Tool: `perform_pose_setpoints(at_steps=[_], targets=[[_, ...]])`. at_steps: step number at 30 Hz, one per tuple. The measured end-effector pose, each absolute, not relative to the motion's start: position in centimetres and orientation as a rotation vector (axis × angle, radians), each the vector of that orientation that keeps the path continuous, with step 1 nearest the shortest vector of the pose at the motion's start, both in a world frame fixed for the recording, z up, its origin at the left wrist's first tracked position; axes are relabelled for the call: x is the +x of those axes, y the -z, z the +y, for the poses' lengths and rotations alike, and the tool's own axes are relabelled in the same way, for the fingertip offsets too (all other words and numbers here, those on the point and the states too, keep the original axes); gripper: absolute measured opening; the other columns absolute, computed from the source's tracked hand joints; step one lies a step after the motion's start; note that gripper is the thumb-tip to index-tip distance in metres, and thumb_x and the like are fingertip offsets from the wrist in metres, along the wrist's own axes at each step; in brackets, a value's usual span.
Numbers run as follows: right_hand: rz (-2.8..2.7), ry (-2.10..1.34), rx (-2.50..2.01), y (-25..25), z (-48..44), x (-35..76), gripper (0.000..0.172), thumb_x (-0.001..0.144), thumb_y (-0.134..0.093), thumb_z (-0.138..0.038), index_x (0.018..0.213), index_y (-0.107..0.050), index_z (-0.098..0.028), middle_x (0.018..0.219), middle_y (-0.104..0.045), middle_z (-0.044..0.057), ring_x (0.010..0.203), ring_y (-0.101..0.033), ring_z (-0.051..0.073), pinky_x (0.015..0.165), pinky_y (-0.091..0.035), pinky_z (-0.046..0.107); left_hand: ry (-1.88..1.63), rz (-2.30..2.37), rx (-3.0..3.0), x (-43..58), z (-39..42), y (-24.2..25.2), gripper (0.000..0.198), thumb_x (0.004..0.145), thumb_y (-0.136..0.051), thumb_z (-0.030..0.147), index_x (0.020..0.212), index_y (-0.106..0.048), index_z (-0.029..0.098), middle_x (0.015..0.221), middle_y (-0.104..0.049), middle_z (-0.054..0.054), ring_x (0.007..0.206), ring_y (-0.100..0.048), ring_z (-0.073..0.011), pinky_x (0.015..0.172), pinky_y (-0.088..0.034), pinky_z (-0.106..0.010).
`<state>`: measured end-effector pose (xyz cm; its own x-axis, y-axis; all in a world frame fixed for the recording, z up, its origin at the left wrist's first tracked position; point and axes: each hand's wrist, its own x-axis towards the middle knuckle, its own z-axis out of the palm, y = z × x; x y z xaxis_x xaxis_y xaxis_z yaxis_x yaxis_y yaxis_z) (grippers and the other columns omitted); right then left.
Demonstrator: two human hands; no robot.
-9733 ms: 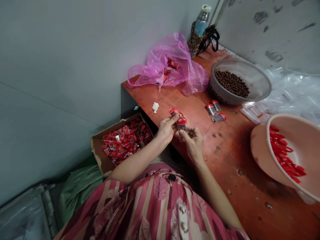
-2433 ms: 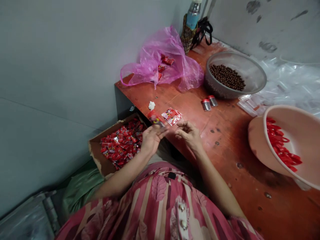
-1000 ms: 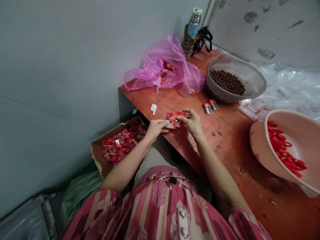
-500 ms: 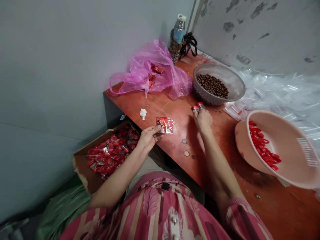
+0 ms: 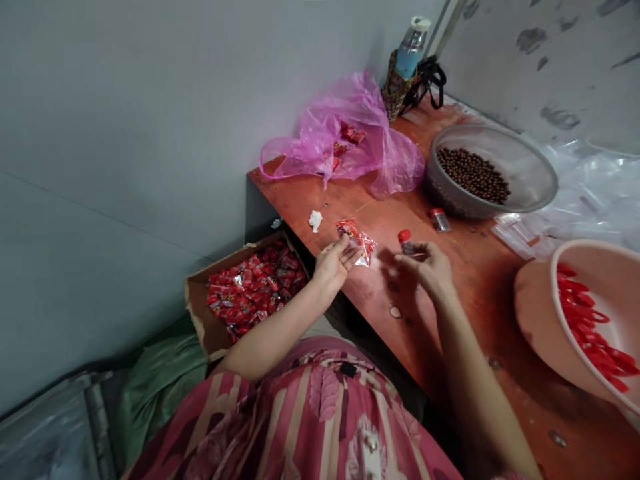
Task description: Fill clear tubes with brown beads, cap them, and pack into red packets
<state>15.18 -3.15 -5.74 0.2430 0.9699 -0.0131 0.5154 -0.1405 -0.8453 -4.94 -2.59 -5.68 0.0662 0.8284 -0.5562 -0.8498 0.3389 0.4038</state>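
red-capped jar (image 5: 405, 241), right fingers (image 5: 426, 250) pinching

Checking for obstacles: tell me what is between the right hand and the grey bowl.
In the head view, a loose red-capped jar sits between the right hand and the grey bowl.

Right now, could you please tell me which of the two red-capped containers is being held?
The container in the right hand, gripped by its fingers; the other container is on the table near the grey bowl, untouched.
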Motion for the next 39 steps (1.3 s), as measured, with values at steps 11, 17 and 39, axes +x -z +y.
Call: perform_pose_setpoints(at_steps=[11,17,39], targets=[[-1.537,-0.296,-1.835,6.4,-9.2,7.9,0.04,0.075,-0.063,-0.053,0.091,-0.055,-0.017,0.085,-0.064,0.008,0.074,-0.058,0.021,0.063,-0.043,0.033,-1.263,0.725,0.049,-2.2,-3.5,4.9,0.024,0.067,-0.079,0.024,0.073,-0.058,0.013,0.067,-0.065,0.001,0.057,-0.061,-0.0092,0.062,-0.048,-0.022],[-1.632,-0.047,-1.808,6.8,-9.1,8.1,0.032,0.079,-0.059,-0.049,0.086,-0.052,-0.018,0.079,-0.06,0.006,0.069,-0.055,0.019,0.059,-0.041,0.031,-1.295,0.73,0.221,-1.4,-4.0,4.4,0.034,0.056,-0.084,0.032,0.07,-0.06,0.012,0.06,-0.063,0.002,0.051,-0.058,-0.0088,0.06,-0.046,-0.023],[-1.705,-0.018,-1.621,6.3,-9.0,8.4,0.023,0.085,-0.055,-0.043,0.087,-0.05,-0.021,0.084,-0.058,0.006,0.066,-0.052,0.016,0.059,-0.043,0.029,-1.226,0.787,0.501,-2.2,-4.1,4.6,0.025,0.058,-0.081,0.031,0.064,-0.068,0.011,0.064,-0.067,-0.002,0.057,-0.059,-0.0092,0.062,-0.046,-0.023]])
